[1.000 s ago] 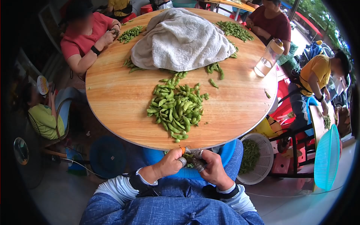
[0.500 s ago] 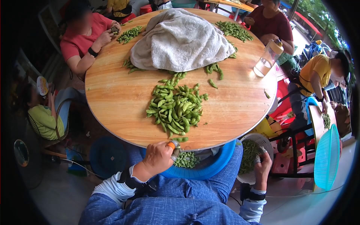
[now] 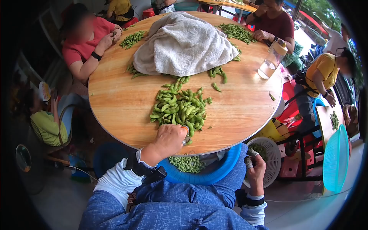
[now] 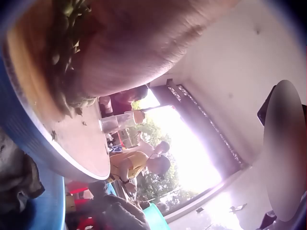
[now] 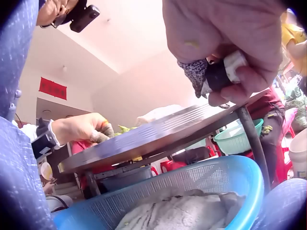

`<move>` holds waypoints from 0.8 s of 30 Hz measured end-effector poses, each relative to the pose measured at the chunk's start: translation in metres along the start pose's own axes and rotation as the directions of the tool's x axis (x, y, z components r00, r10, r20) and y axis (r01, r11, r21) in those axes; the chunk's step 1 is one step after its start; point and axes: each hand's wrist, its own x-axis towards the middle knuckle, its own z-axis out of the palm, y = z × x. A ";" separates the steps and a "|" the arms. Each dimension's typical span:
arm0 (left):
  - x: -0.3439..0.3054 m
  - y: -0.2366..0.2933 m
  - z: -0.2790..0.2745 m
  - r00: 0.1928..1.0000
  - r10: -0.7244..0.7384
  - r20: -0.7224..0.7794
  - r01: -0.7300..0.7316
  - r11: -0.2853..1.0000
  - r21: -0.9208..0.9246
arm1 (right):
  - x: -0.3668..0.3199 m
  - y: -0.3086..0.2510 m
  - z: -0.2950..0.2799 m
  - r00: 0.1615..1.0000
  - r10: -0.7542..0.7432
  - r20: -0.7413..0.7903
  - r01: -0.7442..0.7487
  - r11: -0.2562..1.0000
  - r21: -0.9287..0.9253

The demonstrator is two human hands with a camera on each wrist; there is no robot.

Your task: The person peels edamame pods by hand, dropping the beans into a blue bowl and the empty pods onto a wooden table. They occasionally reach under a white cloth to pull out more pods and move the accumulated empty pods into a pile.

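My left hand reaches over the table's near edge, its wrapped fingertips right at the front of a heap of green soybean pods. An orange band circles one of its digits. In the right wrist view the left hand points its fingers down at the tabletop; whether they pinch a pod I cannot tell. My right hand hangs beside my right thigh with loosely bent, taped fingers and nothing visible in them. Below the table edge, a blue basin holds shelled green beans and a grey cloth.
A light towel covers a mound on the round wooden table, with pods around it. A water bottle stands at the right. A white basket is on the floor beside my right hand. Other people sit around the table.
Both hands were together over the basin, working at a pod. They parted; the right went out over the white basket, then back slightly toward my leg. The left moved forward to the pod heap.
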 end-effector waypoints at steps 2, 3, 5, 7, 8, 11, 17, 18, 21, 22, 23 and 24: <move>0.005 -0.001 0.000 0.997 0.031 0.069 -0.033 0.999 0.028 | -0.002 -0.010 0.004 0.999 0.009 0.031 -0.010 0.999 0.049; 0.006 -0.002 0.000 0.994 0.045 0.102 -0.049 0.998 0.041 | -0.003 -0.014 0.007 0.999 0.011 0.047 -0.015 0.997 0.074; 0.005 -0.004 -0.001 0.996 0.058 0.073 -0.060 0.998 0.027 | -0.004 -0.018 0.017 0.996 -0.041 0.076 0.030 0.990 0.140; 0.003 -0.003 -0.004 0.998 0.047 0.032 -0.047 0.999 -0.023 | -0.003 -0.028 0.026 0.987 -0.104 0.123 0.087 0.986 0.142; -0.002 -0.003 -0.008 1.000 0.029 0.009 -0.028 0.997 -0.069 | -0.002 -0.040 0.029 0.981 -0.114 0.157 0.091 0.985 0.149; -0.025 0.005 -0.017 0.999 0.009 -0.050 -0.020 0.976 -0.218 | 0.000 -0.047 0.041 0.954 -0.205 0.218 0.169 0.970 0.174; -0.059 0.019 -0.016 0.991 0.098 0.089 -0.066 0.948 -0.312 | 0.012 -0.081 0.067 0.835 -0.356 0.420 0.351 0.932 0.093; -0.059 0.019 -0.016 0.992 0.061 0.110 -0.022 0.944 -0.330 | 0.016 -0.088 0.071 0.805 -0.392 0.446 0.418 0.907 0.043; -0.051 0.016 -0.006 0.991 0.036 -0.130 -0.072 0.955 -0.286 | 0.022 -0.099 0.088 0.750 -0.429 0.503 0.554 0.824 -0.123; -0.046 0.014 -0.005 0.996 0.033 -0.081 -0.054 0.960 -0.274 | 0.024 -0.099 0.094 0.744 -0.417 0.523 0.575 0.798 -0.182; -0.042 0.014 -0.002 0.999 0.032 -0.040 -0.040 0.974 -0.222 | 0.024 -0.099 0.097 0.738 -0.402 0.542 0.594 0.768 -0.238; -0.038 0.012 0.003 1.000 0.027 -0.001 -0.027 0.985 -0.168 | 0.025 -0.099 0.098 0.734 -0.419 0.534 0.598 0.772 -0.217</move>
